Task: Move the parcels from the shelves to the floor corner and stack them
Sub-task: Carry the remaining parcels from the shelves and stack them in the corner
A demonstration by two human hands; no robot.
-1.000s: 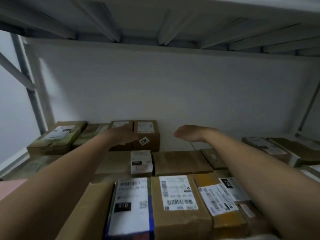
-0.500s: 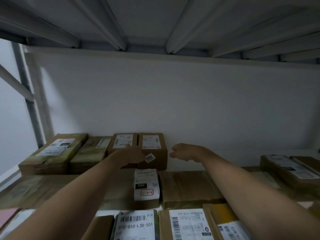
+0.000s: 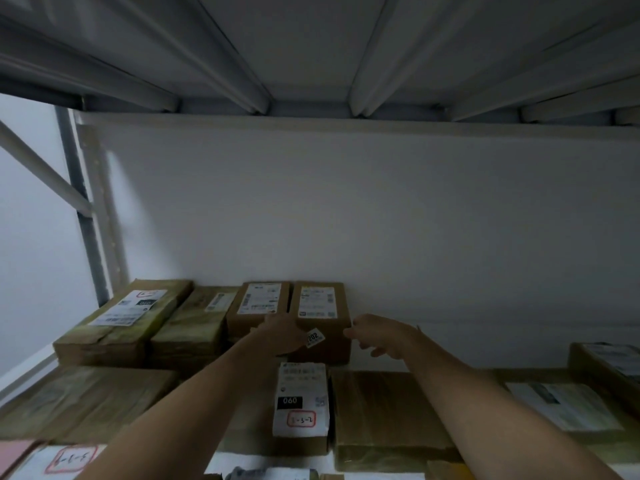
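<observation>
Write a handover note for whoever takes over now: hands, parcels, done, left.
Left hand: on the front left of the 202-sticker box, grip unclear.
Right hand: fingers loosely curled at its right front corner, grip unclear.
Parcels: all in view sit on the shelf, this box in the back row.
Done: none lifted yet; floor corner out of view.
Left: lift it, carry, stack, repeat.

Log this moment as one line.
left hand: on front of brown cardboard box with 202 sticker | right hand: at its right edge | box: in back row
</observation>
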